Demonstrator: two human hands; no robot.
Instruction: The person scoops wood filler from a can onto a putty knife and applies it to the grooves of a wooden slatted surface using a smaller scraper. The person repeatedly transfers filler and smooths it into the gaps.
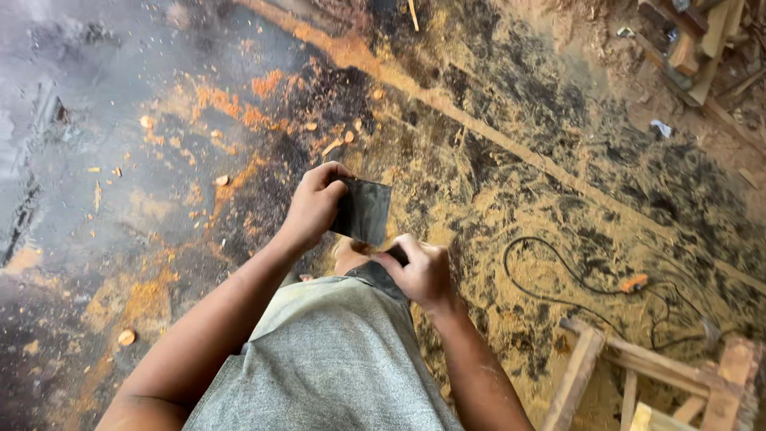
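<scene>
I look straight down over my grey shirt at a dusty floor. My left hand [313, 206] grips the left edge of a dark, flat rectangular sheet [364, 211], which looks like sandpaper, held at waist height. Just below and to the right, my right hand [421, 271] pinches the sheet's lower corner, where a small dark fold shows between the fingers. Both hands hold the same sheet, a few centimetres apart.
Sawdust and wood chips cover the dark floor [495, 160]. A black cable [558, 279] with an orange plug [634, 282] curls at the right. A wooden frame [638, 375] stands at the lower right. Scrap timber [694, 48] is piled at the top right.
</scene>
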